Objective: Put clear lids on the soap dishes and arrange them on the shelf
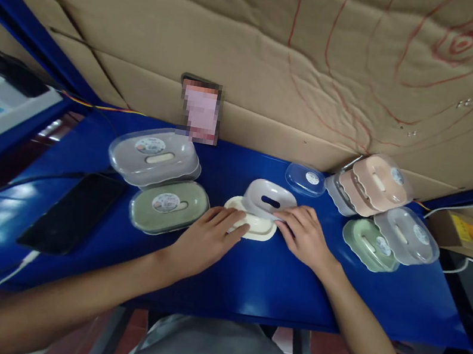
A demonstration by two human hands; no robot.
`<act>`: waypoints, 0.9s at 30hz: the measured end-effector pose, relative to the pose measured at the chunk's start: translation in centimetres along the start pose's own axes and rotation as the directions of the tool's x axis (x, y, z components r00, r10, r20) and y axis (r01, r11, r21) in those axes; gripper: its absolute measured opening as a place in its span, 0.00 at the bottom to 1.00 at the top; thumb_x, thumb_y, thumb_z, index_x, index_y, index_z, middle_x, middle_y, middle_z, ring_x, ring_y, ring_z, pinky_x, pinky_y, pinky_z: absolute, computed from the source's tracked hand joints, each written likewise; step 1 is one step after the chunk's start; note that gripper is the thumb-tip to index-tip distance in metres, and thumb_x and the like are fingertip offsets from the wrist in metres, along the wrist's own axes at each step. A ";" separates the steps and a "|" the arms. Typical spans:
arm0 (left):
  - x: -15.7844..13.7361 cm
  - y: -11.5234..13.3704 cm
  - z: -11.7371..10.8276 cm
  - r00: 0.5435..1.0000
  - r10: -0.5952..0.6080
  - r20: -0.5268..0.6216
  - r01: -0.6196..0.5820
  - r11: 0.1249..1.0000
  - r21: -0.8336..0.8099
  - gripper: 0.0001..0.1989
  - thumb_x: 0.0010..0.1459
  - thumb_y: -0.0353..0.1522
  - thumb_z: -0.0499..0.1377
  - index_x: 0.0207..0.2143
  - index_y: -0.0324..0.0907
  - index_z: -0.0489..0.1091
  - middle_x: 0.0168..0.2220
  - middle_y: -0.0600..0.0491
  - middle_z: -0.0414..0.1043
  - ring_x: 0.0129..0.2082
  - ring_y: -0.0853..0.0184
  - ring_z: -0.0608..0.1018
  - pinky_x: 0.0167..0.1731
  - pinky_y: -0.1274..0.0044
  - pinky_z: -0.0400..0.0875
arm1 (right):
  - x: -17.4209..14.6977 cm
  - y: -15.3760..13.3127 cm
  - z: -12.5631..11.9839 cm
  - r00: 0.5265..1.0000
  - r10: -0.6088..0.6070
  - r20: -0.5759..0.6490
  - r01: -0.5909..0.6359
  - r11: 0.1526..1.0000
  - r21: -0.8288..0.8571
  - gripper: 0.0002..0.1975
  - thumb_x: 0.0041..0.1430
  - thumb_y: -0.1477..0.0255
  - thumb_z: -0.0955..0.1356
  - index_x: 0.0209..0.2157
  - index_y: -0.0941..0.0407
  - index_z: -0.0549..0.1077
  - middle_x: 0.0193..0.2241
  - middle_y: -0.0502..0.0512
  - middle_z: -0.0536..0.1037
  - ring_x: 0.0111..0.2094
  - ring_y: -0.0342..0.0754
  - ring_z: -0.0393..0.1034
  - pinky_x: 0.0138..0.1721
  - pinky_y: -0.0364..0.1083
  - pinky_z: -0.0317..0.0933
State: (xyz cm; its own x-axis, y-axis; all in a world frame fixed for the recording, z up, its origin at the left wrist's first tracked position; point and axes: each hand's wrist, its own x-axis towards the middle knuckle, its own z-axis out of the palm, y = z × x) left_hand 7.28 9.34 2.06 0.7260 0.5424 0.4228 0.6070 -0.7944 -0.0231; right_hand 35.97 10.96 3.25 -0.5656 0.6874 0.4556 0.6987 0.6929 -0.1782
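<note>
A cream oval soap-dish tray (261, 229) lies on the blue table in front of me. My left hand (211, 234) has its bent fingers and thumb over the tray's left part, closed on it; the exact contact is partly hidden. Tilted over the tray's back edge is a pale grey soap-dish piece (256, 191) with a dark slot in it. Thumb and fingers of my right hand (303, 230) pinch that grey piece at its right front edge.
Left stand a grey covered soap dish (130, 160), a green one (149, 211) and a black phone (71, 216). A clear lid (295, 178) lies behind. Rightward are stacked peach dishes (380, 183), a grey dish (404, 232) and another green dish (360, 237). Cardboard (257, 53) walls the back.
</note>
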 end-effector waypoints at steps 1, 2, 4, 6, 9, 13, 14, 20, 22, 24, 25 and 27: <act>-0.1 0.0 0.0 1.000 -0.004 -0.013 0.004 1.000 0.023 0.18 0.67 0.24 0.62 0.58 0.40 0.74 0.60 0.38 0.76 0.59 0.49 0.79 0.58 0.56 0.75 | 0.0 -0.1 -0.1 1.000 -0.021 0.018 0.021 1.000 0.013 0.11 0.75 0.72 0.67 0.55 0.55 0.77 0.46 0.58 0.84 0.47 0.53 0.79 0.53 0.56 0.67; -0.1 0.0 -0.1 1.000 -0.007 -0.024 0.008 0.999 0.048 0.21 0.66 0.23 0.61 0.61 0.41 0.72 0.62 0.38 0.74 0.62 0.47 0.77 0.61 0.53 0.73 | 0.0 -0.4 -0.1 0.998 -0.044 0.037 0.043 0.999 0.027 0.11 0.75 0.72 0.67 0.55 0.55 0.77 0.46 0.58 0.84 0.48 0.53 0.79 0.55 0.57 0.67; -0.1 0.0 -0.2 0.999 -0.009 -0.031 0.011 0.997 0.078 0.22 0.67 0.24 0.60 0.63 0.41 0.71 0.65 0.38 0.72 0.64 0.46 0.75 0.64 0.51 0.69 | 0.1 -1.3 -0.1 0.993 -0.089 0.072 0.085 0.995 0.057 0.12 0.75 0.72 0.67 0.56 0.54 0.77 0.49 0.59 0.84 0.53 0.53 0.78 0.60 0.58 0.67; 0.0 0.0 -0.3 1.000 -0.006 -0.014 0.008 0.997 0.081 0.18 0.69 0.25 0.59 0.60 0.40 0.73 0.61 0.39 0.75 0.62 0.48 0.77 0.65 0.52 0.69 | 0.2 -2.1 0.0 0.987 -0.124 0.105 0.115 0.989 0.095 0.13 0.76 0.72 0.66 0.57 0.54 0.77 0.53 0.59 0.83 0.59 0.53 0.76 0.65 0.58 0.65; 0.0 -0.1 -0.3 0.999 -0.005 0.032 0.003 0.998 0.060 0.13 0.69 0.25 0.58 0.54 0.39 0.75 0.53 0.43 0.80 0.56 0.52 0.80 0.61 0.55 0.73 | 0.2 -1.7 0.3 0.977 -0.157 0.143 0.135 0.979 0.151 0.15 0.77 0.69 0.65 0.60 0.52 0.76 0.60 0.57 0.81 0.66 0.52 0.71 0.72 0.57 0.60; 0.0 -0.1 -0.3 0.997 0.009 0.073 -0.012 0.999 0.036 0.14 0.67 0.22 0.59 0.53 0.38 0.75 0.53 0.43 0.79 0.55 0.52 0.80 0.57 0.58 0.76 | -0.2 2.1 0.6 0.989 0.052 0.139 -0.061 0.996 0.059 0.23 0.79 0.62 0.62 0.69 0.50 0.68 0.71 0.60 0.68 0.74 0.56 0.59 0.74 0.63 0.54; -0.1 -0.1 -0.2 0.997 0.011 0.075 -0.014 0.999 0.034 0.15 0.66 0.22 0.59 0.53 0.38 0.75 0.53 0.43 0.79 0.55 0.52 0.80 0.57 0.58 0.76 | -0.3 3.2 0.8 0.980 0.161 0.120 -0.161 0.987 -0.008 0.25 0.79 0.61 0.61 0.72 0.51 0.64 0.74 0.62 0.64 0.76 0.58 0.54 0.75 0.65 0.51; -0.2 -0.1 0.0 0.998 -0.017 0.066 0.018 1.000 -0.009 0.16 0.67 0.22 0.58 0.54 0.39 0.75 0.55 0.42 0.78 0.56 0.51 0.79 0.55 0.59 0.76 | -1.4 6.3 1.4 0.891 0.443 0.098 -0.418 0.886 -0.198 0.35 0.75 0.53 0.63 0.77 0.48 0.55 0.73 0.65 0.62 0.78 0.69 0.45 0.73 0.80 0.32; -0.1 -0.1 0.1 0.998 -0.028 0.056 0.031 0.998 -0.062 0.14 0.68 0.23 0.58 0.53 0.40 0.75 0.54 0.42 0.78 0.55 0.52 0.80 0.53 0.60 0.77 | -1.6 6.1 1.4 0.904 0.418 0.092 -0.398 0.900 -0.175 0.36 0.72 0.51 0.67 0.75 0.45 0.58 0.74 0.63 0.61 0.78 0.69 0.45 0.73 0.80 0.34; -0.1 0.0 0.1 0.998 -0.044 0.039 0.048 0.992 -0.116 0.12 0.70 0.25 0.58 0.53 0.40 0.74 0.53 0.43 0.78 0.54 0.53 0.81 0.51 0.60 0.78 | -1.6 6.0 1.3 0.903 0.422 0.083 -0.412 0.904 -0.117 0.35 0.71 0.51 0.68 0.74 0.45 0.61 0.75 0.63 0.60 0.78 0.69 0.47 0.73 0.78 0.42; 0.0 0.1 0.1 0.998 -0.059 0.029 0.063 0.988 -0.139 0.12 0.71 0.26 0.58 0.54 0.41 0.74 0.54 0.43 0.78 0.53 0.53 0.81 0.51 0.60 0.79 | -1.5 6.1 1.2 0.901 0.427 0.075 -0.423 0.904 -0.070 0.34 0.72 0.52 0.68 0.73 0.46 0.63 0.74 0.63 0.61 0.77 0.68 0.50 0.73 0.76 0.47; 0.0 0.3 0.1 0.994 -0.107 0.005 0.106 0.978 -0.178 0.15 0.71 0.28 0.59 0.58 0.41 0.71 0.58 0.41 0.75 0.54 0.52 0.80 0.53 0.59 0.79 | -1.3 6.1 0.9 0.906 0.421 0.049 -0.424 0.904 0.057 0.29 0.74 0.55 0.66 0.71 0.47 0.67 0.71 0.62 0.67 0.75 0.64 0.57 0.73 0.70 0.55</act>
State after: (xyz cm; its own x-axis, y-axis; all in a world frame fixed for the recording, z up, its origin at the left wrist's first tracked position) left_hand 7.49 9.15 2.00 0.6582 0.6257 0.4187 0.6134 -0.7681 0.1836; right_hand 40.53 14.47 0.78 -0.2392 0.9250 0.2951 0.8464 0.3476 -0.4035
